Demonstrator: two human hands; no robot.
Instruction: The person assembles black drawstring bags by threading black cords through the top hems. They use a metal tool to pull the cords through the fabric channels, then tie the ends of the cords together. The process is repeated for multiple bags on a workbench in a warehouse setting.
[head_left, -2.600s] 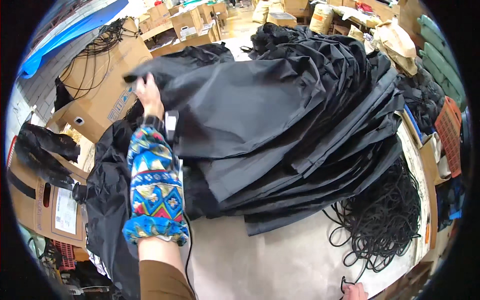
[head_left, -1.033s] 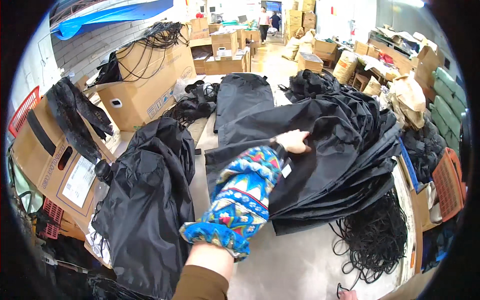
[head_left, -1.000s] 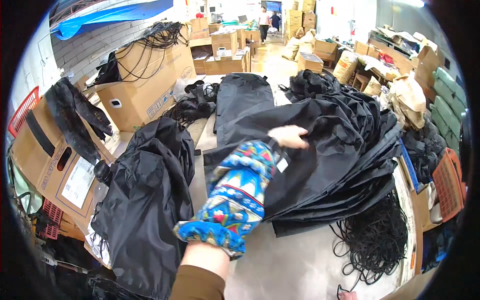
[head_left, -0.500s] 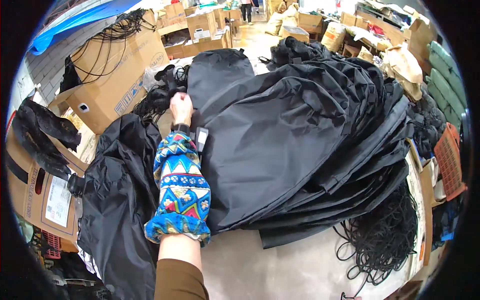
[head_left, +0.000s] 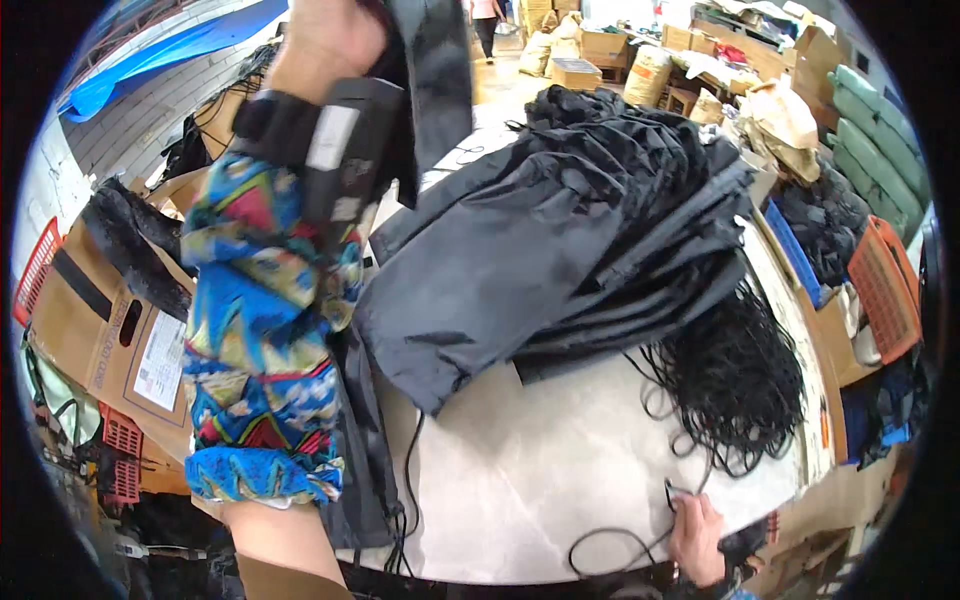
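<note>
My left hand [head_left: 335, 35] is raised high at the top of the view, blurred and partly cut off, in a patterned blue sleeve cover. A black fabric piece [head_left: 435, 85] hangs from it, and the fingers look closed on its edge. At the lower right, my right hand [head_left: 697, 535] pinches a thin black cord [head_left: 615, 530] near the table's front edge. Between the hands lies a stack of black fabric pieces [head_left: 500, 280]. A tangled bundle of black cords [head_left: 740, 385] sits at its right side, by the pale tabletop [head_left: 560, 460].
A cardboard box [head_left: 110, 340] with black material over its flap stands at the left, near a red plastic basket [head_left: 122, 455]. An orange crate [head_left: 885, 290] and a blue bin [head_left: 795, 250] are at the right. Sacks [head_left: 648, 75] and a person [head_left: 486, 25] appear farther back.
My left hand has risen toward the camera, lifting black fabric with it. My right hand has come into view at the lower right with a cord, which lies looped on the table.
</note>
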